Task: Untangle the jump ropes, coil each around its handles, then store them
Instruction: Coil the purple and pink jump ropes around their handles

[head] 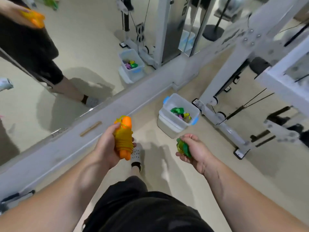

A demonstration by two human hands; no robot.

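My left hand (107, 146) grips an orange jump rope (124, 138), its yellow-orange cord coiled tightly round the two orange handles. My right hand (194, 149) holds a green jump rope (183, 147), coiled into a small bundle and mostly hidden by my fingers. Ahead on the floor stands a translucent storage bin (168, 125) with blue latches. Inside it lie a few coiled ropes, one green (177, 110), others pink and yellow. Both hands hover short of the bin, at about waist height.
A wall mirror (66, 56) on the left reflects me, the bin and the orange rope. A white cable machine frame (222, 84) stands right of the bin, its base feet reaching onto the beige floor. My shoe (137, 156) is below the hands.
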